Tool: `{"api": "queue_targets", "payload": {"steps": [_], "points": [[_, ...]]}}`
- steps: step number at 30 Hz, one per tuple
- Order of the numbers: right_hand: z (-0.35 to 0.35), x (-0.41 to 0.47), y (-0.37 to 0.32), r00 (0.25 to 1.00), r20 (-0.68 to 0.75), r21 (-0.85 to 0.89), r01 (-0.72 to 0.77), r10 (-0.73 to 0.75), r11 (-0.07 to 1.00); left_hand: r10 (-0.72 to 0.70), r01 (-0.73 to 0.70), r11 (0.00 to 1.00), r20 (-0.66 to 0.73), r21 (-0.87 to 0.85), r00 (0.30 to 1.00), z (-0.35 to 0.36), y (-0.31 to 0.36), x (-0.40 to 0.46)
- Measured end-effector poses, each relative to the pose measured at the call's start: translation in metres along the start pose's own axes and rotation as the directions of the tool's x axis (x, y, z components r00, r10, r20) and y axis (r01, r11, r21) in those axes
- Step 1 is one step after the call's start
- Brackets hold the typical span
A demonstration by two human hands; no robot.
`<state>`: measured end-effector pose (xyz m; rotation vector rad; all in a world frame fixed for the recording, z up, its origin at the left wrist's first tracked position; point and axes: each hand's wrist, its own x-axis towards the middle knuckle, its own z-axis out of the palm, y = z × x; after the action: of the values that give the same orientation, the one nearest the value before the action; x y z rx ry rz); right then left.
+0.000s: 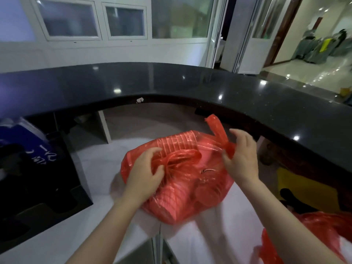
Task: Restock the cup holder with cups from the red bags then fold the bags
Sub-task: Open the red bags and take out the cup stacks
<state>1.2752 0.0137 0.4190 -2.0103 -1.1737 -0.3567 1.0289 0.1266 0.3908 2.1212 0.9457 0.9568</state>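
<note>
A: Where is the red bag sitting?

B: On the white desk, just below the black counter. The left hand is curling round its knotted handles; the right hand is pinching the other tied end.

A: Any risk?

B: Thin plastic (already stretching) may be tearing if both hands are pulling hard, spilling the stacked cups toward the desk edge. A second red bag is lying nearer the person.

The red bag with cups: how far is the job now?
Nothing looks done yet. The red bag is tied, its cups inside. The left hand grips its knotted handles; the right hand pinches a handle end. Left: unpacking, restocking, folding, plus a second bag.
</note>
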Motion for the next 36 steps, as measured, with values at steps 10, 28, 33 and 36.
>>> {"api": "queue_targets", "payload": {"steps": [10, 28, 33, 36], "points": [[-0.006, -0.018, -0.030, 0.716, 0.656, -0.263, 0.511, -0.237, 0.818, -0.081, 0.078, 0.997, 0.135, 0.024, 0.988, 0.016, 0.012, -0.020], [0.014, -0.088, 0.059, 0.651, 0.647, -0.433, -0.116, 0.398, 0.894, -0.193, 0.043, 0.892, 0.293, 0.450, 0.936, 0.002, -0.068, -0.091], [0.015, -0.086, 0.069, 0.603, 0.698, -0.438, -0.069, 0.387, 0.896, -0.319, 0.108, 0.823, 0.296, 0.558, 0.900, -0.002, -0.082, -0.089], [0.011, -0.087, 0.063, 0.789, 0.550, -0.371, -0.062, 0.273, 0.927, -0.295, 0.133, 0.853, 0.257, 0.504, 0.921, -0.007, -0.075, -0.087]]}}
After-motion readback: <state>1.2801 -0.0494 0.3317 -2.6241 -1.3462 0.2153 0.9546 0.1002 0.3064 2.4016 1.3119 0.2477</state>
